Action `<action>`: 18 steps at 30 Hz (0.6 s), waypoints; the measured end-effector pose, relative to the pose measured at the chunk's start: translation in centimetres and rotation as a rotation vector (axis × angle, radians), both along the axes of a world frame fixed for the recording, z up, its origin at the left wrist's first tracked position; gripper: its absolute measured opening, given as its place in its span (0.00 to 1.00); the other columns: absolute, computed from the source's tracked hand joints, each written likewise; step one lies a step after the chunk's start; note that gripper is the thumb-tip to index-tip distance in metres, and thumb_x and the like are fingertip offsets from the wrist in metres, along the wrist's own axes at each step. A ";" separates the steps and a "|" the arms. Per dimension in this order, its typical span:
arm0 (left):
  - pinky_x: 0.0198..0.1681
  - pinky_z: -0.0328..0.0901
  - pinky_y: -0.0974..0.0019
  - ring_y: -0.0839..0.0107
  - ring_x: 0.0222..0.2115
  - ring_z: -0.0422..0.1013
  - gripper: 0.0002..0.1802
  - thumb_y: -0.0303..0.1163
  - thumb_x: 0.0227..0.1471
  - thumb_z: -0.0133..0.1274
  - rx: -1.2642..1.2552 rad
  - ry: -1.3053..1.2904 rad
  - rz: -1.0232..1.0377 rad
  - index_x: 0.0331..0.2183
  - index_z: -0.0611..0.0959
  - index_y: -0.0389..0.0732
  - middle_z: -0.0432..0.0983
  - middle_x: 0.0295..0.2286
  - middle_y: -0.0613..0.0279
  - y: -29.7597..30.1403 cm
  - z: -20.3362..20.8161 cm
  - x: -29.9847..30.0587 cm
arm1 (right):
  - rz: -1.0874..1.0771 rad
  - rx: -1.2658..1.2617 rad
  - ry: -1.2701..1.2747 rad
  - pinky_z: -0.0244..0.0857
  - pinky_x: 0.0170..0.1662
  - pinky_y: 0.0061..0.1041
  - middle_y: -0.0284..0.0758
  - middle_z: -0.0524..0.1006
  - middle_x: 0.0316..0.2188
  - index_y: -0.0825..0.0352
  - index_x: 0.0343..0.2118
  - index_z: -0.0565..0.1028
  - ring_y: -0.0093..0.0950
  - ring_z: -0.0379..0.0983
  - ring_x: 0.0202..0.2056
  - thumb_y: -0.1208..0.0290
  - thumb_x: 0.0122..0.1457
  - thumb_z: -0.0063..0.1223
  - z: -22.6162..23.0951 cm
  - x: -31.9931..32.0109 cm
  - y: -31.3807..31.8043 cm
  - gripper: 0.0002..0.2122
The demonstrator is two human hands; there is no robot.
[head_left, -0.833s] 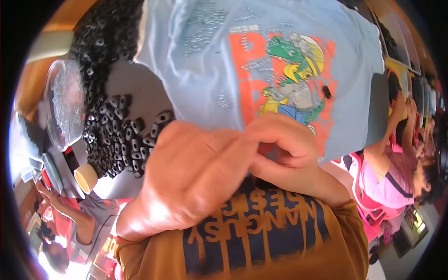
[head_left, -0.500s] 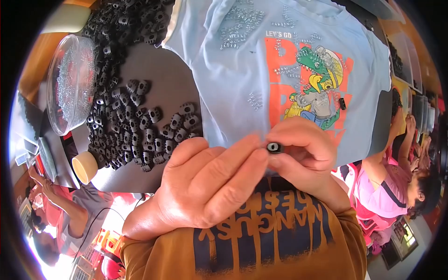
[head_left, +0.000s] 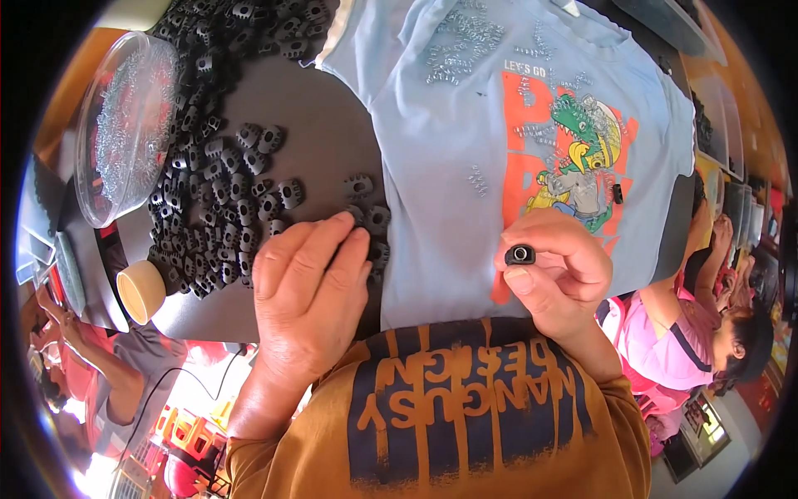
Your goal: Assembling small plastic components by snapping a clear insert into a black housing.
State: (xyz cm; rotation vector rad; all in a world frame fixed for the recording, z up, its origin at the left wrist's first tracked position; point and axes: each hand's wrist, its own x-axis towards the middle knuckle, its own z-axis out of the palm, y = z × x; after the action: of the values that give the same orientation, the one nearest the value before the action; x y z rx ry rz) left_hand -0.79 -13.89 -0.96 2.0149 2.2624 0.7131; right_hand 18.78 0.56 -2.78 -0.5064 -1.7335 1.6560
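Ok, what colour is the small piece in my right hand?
The piece is mostly black. The head view, the only one, shows it best.

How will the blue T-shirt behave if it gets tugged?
Probably floppy: the blue T-shirt shows soft folds on its left side. Likely light for its size, since it looks like thin cloth. A tug would probably shift the small springs lying on it, and perhaps the black piece resting on its print.

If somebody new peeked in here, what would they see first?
Probably the pale blue shirt spread right of centre, with its green crocodile print. Left of it lies a heap of little black parts. At the print's lower end, the right hand pinches one small black piece.
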 end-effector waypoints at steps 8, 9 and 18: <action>0.42 0.64 0.58 0.58 0.37 0.72 0.15 0.21 0.36 0.60 0.033 0.053 0.066 0.33 0.82 0.35 0.76 0.37 0.56 0.4 0.0 -2.2 | -0.014 0.001 -0.044 0.54 0.24 0.16 0.33 0.73 0.26 0.74 0.37 0.76 0.17 0.64 0.23 0.83 0.48 0.62 0.1 0.0 -0.1 0.12; 0.42 0.64 0.58 0.58 0.37 0.72 0.15 0.21 0.36 0.60 0.035 0.049 0.061 0.33 0.82 0.35 0.76 0.37 0.56 0.4 0.2 -2.8 | -0.010 -0.013 -0.067 0.53 0.24 0.16 0.32 0.73 0.25 0.73 0.37 0.76 0.17 0.63 0.22 0.83 0.48 0.62 0.2 0.0 -0.1 0.12; 0.46 0.63 0.59 0.55 0.40 0.71 0.11 0.22 0.48 0.53 -0.016 0.171 -0.006 0.37 0.80 0.34 0.76 0.39 0.52 5.7 2.3 -7.5 | -0.025 0.029 -0.096 0.53 0.23 0.15 0.31 0.73 0.25 0.72 0.37 0.76 0.16 0.63 0.22 0.82 0.48 0.62 0.4 -0.3 -0.2 0.11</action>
State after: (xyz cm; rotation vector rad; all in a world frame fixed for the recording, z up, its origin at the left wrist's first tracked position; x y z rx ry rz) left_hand -8.30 -8.18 1.33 2.1515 2.3412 0.5396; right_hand 18.46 0.35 -2.36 -0.5995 -1.8103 1.6100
